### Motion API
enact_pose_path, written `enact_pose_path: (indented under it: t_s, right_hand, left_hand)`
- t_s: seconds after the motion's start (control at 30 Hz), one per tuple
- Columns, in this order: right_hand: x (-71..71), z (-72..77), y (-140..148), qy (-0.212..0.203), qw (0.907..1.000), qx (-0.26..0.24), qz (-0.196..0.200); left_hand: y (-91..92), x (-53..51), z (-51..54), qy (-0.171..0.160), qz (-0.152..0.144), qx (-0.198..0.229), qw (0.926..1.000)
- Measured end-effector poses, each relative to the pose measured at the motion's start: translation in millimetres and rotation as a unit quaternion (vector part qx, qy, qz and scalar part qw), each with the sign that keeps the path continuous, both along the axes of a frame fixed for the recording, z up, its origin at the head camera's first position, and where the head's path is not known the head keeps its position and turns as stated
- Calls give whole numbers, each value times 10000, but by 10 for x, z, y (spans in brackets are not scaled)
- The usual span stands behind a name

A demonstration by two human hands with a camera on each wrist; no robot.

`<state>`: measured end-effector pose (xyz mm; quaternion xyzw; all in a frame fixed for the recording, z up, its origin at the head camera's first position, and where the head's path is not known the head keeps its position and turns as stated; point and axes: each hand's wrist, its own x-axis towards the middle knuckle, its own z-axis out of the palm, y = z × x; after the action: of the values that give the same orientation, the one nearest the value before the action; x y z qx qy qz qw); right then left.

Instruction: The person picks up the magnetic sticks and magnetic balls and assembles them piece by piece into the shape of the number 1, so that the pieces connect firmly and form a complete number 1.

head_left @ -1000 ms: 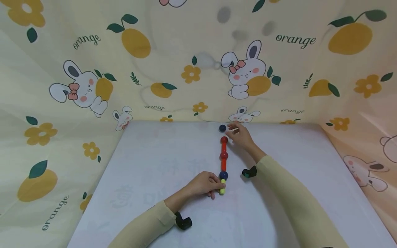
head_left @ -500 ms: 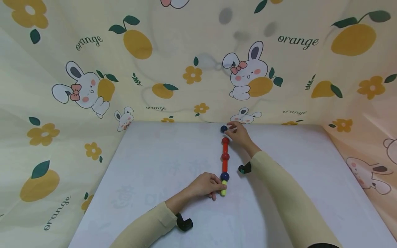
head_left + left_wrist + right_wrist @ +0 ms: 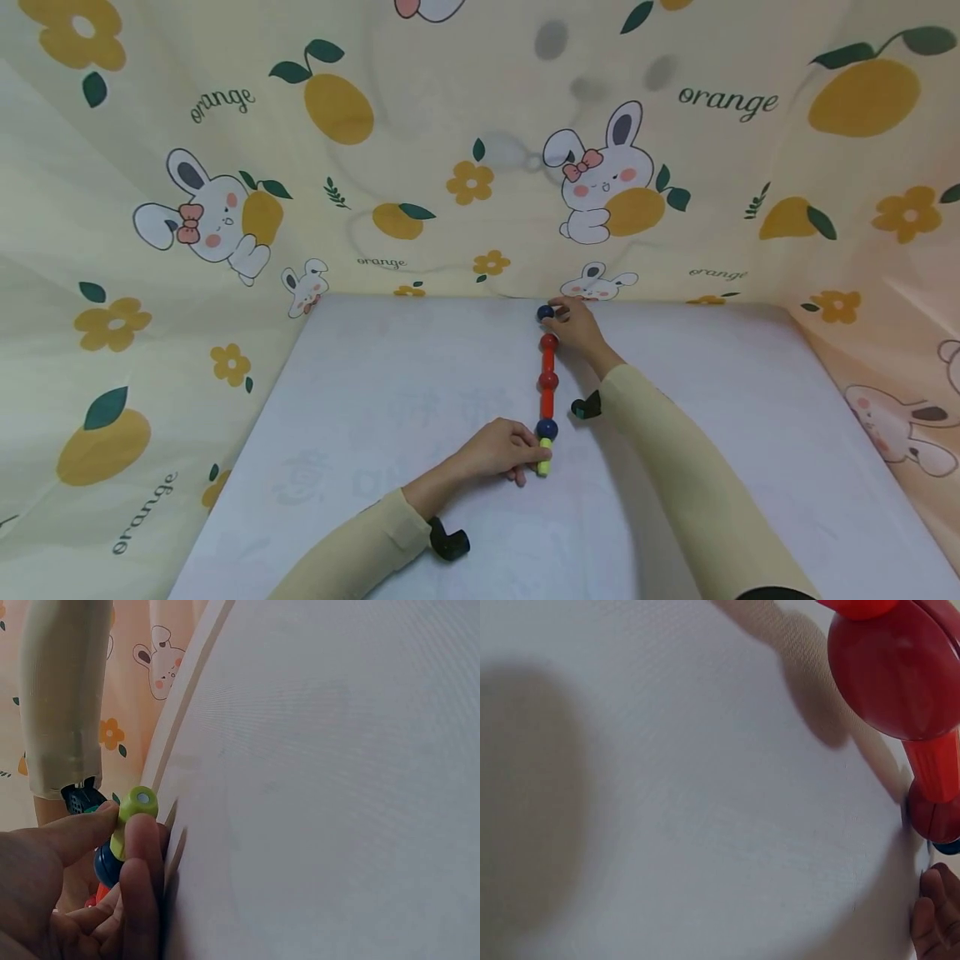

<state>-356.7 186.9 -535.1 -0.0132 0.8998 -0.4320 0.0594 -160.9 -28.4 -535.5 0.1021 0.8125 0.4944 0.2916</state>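
A chain of balls and short rods runs away from me on the white table. At its near end my left hand pinches a yellow-green rod, whose end bears a silvery disc in the left wrist view. Beyond it come a blue ball, a red rod, a red ball, another red rod and a far red ball. My right hand pinches a dark blue ball between thumb and finger, slightly apart from that far red ball. Some right fingertips show in the right wrist view.
A printed cloth with rabbits and oranges hangs behind the table and along both sides. Black wrist cameras sit under both cuffs. Shadows of the chain and right arm fall across the tabletop.
My right hand has moved slightly left relative to the chain and its fingers have come round the dark blue ball. My left hand keeps its pinch. The whole head view has drifted a little.
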Motion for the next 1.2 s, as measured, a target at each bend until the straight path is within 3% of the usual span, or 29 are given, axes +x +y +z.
enact_pose_path:
  t_s: [0.5,0.77,1.2]
  right_hand:
    - [24,-51,117,198,9998,-23,-71]
    - [74,-92,204,509,9984,-155,-208]
    - [269,-120,333,929,9913,-886,-290]
  left_hand:
    - [48,7,10,23,-76,52,10000]
    - [30,-18,8,-55,-119,154,9998]
    - [-12,-54,-13,-269,-81,243,9993]
